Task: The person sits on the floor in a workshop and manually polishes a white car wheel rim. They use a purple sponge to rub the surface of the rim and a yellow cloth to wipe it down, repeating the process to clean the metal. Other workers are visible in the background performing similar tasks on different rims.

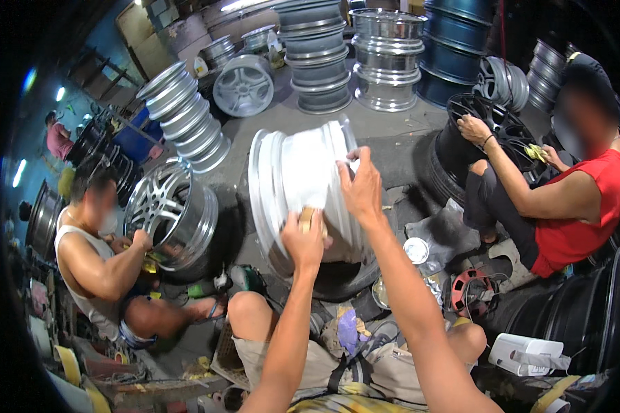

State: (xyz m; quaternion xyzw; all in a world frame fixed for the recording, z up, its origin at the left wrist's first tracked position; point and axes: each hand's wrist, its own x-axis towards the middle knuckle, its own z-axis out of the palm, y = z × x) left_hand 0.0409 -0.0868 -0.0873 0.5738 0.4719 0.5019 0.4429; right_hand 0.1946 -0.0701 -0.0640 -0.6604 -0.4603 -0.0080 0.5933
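A silver-white wheel rim (296, 168) stands on edge in front of me, resting on a dark tire (344, 286). My left hand (303, 241) is closed around a small tan block (306, 219), which meets the lower part of the rim's pale barrel. What the block is made of does not show. On the right, my right hand (362, 186) grips the rim's edge, its fingers bent over the lip. Part of the barrel is washed out by glare.
One person (93, 255) handles a spoked rim (162, 206) at left; another in red (579, 199) works on a black rim (489, 131) at right. Stacked rims (317, 58) line the back. A white cup (415, 250), red reel (470, 292) and white container (523, 352) are at right.
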